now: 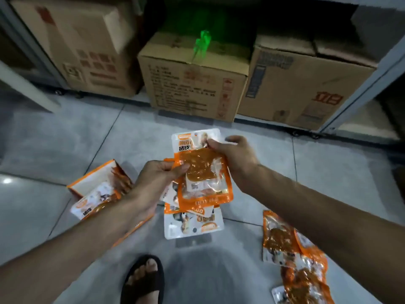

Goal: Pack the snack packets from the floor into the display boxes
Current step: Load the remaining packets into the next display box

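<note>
Orange-and-clear snack packets [200,172] sit fanned in a two-handed grip: left hand [156,181] pinches the stack's left edge, right hand [235,160] closes over the top right. Below the grip lie loose packets [194,223]; left of it, the display box [98,183]. Best to square the edges first, then slide the stack in upright.

Held snack packet [198,154]: black characters 猪皮 on its white upper panel; right-hand carton [306,88]: large red 立白 on its front face; middle carton [192,84]: rows of print, too blurred to read; other packets' lettering unreadable.
</note>
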Demonstrator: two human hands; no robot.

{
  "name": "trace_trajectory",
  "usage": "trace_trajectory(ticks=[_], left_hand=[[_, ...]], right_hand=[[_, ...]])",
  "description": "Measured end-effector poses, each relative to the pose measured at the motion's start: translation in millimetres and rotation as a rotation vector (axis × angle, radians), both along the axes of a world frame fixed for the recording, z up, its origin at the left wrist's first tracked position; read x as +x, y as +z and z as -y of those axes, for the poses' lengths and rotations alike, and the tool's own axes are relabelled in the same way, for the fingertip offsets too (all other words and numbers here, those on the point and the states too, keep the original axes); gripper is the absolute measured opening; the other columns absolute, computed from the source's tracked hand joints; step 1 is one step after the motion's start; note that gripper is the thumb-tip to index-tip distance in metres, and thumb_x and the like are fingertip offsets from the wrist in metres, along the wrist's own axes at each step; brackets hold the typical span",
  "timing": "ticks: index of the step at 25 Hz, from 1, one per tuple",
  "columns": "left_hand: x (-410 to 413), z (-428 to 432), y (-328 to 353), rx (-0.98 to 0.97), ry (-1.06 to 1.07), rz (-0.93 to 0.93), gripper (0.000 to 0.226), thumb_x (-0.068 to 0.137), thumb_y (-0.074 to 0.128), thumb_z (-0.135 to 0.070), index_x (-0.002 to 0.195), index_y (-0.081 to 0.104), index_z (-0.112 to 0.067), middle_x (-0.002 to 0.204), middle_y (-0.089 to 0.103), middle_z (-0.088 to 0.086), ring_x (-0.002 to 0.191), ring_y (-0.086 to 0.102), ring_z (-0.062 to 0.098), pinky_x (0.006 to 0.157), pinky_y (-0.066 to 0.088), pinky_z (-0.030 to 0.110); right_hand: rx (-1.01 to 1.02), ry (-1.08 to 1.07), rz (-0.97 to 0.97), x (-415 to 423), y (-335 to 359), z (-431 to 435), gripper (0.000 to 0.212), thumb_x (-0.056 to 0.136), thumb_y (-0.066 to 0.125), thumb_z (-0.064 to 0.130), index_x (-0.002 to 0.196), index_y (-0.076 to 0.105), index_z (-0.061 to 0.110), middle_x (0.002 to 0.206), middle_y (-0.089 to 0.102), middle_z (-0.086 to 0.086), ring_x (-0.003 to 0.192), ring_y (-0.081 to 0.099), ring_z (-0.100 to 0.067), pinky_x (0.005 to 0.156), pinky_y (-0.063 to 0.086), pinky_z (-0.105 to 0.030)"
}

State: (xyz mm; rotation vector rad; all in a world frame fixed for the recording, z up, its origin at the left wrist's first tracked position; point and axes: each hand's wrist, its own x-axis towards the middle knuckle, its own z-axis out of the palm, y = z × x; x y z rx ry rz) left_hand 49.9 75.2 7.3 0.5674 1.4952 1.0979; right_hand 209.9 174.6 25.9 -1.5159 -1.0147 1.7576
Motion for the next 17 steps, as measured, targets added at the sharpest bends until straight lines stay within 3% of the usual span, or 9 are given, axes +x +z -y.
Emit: trace_trajectory(ticks=[3,5,7,10,12,15,17], left_hand=[[-37,21,-32,0.048,0.250,-0.123,0.005,0.080,0.077,-0.012,0.078,0.078,-0.008,0.080,0.079,0.012,0.063,0.073,0.018,0.062,0.058,0.028],[-59,36,-54,0.001,0.344,-0.183,0.007,0.074,0.083,-0.013,0.073,0.077,-0.009,0.073,0.078,0.007,0.062,0.073,0.019,0.065,0.056,0.029],[-77,51,-74,-0.030,0.410,-0.191,0.008,0.072,0.085,-0.013,0.073,0.077,-0.010,0.073,0.078,0.005,0.064,0.075,0.022,0.067,0.058,0.033],[-97,62,-92,-0.010,0.463,-0.214,0.008,0.071,0.086,-0.014,0.069,0.078,-0.015,0.075,0.079,0.006,0.067,0.076,0.025,0.071,0.061,0.040],[-113,68,-91,-0.006,0.545,-0.177,0.007,0.072,0.085,-0.011,0.072,0.078,-0.014,0.077,0.079,0.007,0.070,0.076,0.026,0.073,0.061,0.040],[-162,93,-77,0.048,0.769,-0.272,0.017,0.068,0.085,-0.002,0.080,0.076,-0.012,0.077,0.075,0.004,0.066,0.070,0.017,0.065,0.058,0.031],[-199,122,-68,0.063,0.876,-0.373,0.028,0.065,0.086,-0.002,0.085,0.074,-0.017,0.090,0.071,0.008,0.078,0.069,0.026,0.073,0.060,0.040]], right_hand=[[-0.188,0.137,-0.070,-46,-36,30,0.070,0.071,0.085,0.021,0.127,0.045,0.009,0.106,0.072,-0.018,0.096,0.071,-0.033,0.076,0.060,-0.045],[-0.203,0.272,-0.062,-72,-57,45,0.057,0.072,0.084,0.015,0.121,0.060,-0.001,0.100,0.075,-0.017,0.090,0.074,-0.033,0.073,0.061,-0.041],[-0.132,0.372,-0.006,-94,-73,53,0.041,0.073,0.082,0.010,0.111,0.067,0.005,0.095,0.077,-0.010,0.084,0.075,-0.027,0.068,0.061,-0.034],[0.015,0.495,0.070,-123,-98,61,0.035,0.074,0.083,0.015,0.105,0.067,0.018,0.096,0.077,-0.001,0.086,0.075,-0.019,0.071,0.061,-0.033],[0.064,0.483,0.069,-142,-102,60,0.031,0.075,0.082,0.015,0.102,0.067,0.019,0.092,0.077,0.000,0.082,0.075,-0.016,0.069,0.061,-0.032],[0.110,0.465,0.046,-168,-95,46,0.034,0.079,0.079,0.014,0.110,0.065,0.015,0.093,0.077,0.001,0.076,0.075,-0.011,0.057,0.058,-0.023],[0.186,0.533,0.068,-185,-93,43,0.040,0.080,0.078,0.017,0.116,0.061,0.018,0.098,0.075,0.004,0.078,0.074,-0.008,0.058,0.058,-0.020]])
